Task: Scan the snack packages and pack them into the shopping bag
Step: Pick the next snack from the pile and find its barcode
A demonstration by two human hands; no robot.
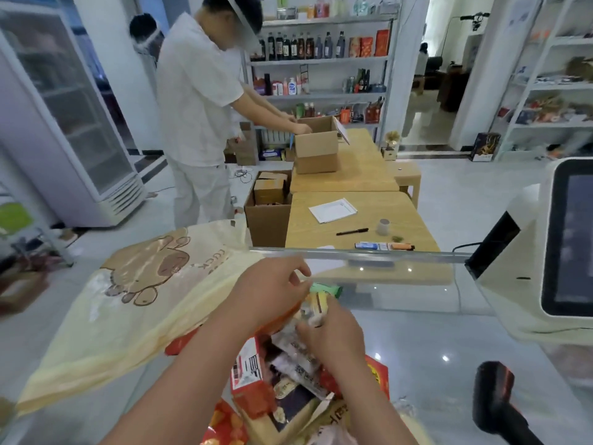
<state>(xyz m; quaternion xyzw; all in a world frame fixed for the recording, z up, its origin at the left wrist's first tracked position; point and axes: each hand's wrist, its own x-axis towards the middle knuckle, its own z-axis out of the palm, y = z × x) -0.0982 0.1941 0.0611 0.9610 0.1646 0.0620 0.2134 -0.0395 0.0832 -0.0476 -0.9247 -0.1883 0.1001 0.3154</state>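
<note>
On the glass counter | both hands — left, right — gripping snack packages | shopping bag flat

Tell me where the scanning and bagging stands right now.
Done: nothing clearly; the yellow shopping bag lies flat on the glass counter, contents not visible.
In hand: the left hand and right hand together hold a small snack package above the pile.
Left: the heap of snack packages waits on the counter, and the handheld scanner sits untouched at right.
</note>
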